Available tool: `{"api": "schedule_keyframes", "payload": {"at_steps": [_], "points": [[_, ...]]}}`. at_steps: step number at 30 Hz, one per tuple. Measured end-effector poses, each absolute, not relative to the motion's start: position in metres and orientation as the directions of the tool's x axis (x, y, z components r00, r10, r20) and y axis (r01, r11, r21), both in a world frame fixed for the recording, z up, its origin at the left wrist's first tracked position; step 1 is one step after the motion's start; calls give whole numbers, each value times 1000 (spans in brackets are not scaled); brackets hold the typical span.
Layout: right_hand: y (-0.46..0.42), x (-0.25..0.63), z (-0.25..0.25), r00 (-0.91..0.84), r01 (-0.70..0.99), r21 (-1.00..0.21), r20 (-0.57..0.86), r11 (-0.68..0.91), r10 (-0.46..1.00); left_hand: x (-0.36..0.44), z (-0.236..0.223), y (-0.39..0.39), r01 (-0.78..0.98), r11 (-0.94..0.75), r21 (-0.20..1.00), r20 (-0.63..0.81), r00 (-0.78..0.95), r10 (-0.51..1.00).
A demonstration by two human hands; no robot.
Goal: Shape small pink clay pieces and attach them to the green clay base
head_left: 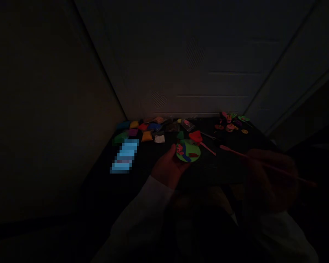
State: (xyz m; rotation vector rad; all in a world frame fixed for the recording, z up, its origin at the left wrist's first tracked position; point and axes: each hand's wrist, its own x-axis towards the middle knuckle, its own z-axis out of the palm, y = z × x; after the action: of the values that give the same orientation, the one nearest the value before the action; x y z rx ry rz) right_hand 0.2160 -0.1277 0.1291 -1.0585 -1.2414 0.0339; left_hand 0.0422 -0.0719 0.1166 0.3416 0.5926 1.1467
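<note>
My left hand (167,167) is closed round the edge of a round green clay disc (194,149), held above the dark table. Pink, blue and dark red clay shapes decorate its face. To the right, my right hand (276,179) grips a thin pink modelling tool (235,152), its flattened tip pointing left toward the disc but apart from it. Just behind the disc lie a red clay piece (195,136) and a small dark green piece (180,135). Another pink tool (208,148) rests beside them. The dim light hides much of the right hand's fingers.
Several coloured clay packets (147,136) lie at the table's back left. A glowing, blurred-out screen (125,157) sits in front of them. Small finished clay figures (230,128) stand at the back right. A pale panelled wall (208,84) rises directly behind the table (208,171).
</note>
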Motion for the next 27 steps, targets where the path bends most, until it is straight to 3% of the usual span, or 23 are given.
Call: {"api": "schedule_keyframes", "payload": {"at_steps": [5,9,27], "points": [[-80,256,70,377,607,-763,523,223,764,27,73,-28,-734,380,563,-393,166,904],[-61,273,36,408,587,-804,394,94,824,31,53,-4,-688,428,586,-490,120,863],[-54,277,19,447,504,-860,336,77,829,57,46,22,-474,508,719,-480,189,857]]}}
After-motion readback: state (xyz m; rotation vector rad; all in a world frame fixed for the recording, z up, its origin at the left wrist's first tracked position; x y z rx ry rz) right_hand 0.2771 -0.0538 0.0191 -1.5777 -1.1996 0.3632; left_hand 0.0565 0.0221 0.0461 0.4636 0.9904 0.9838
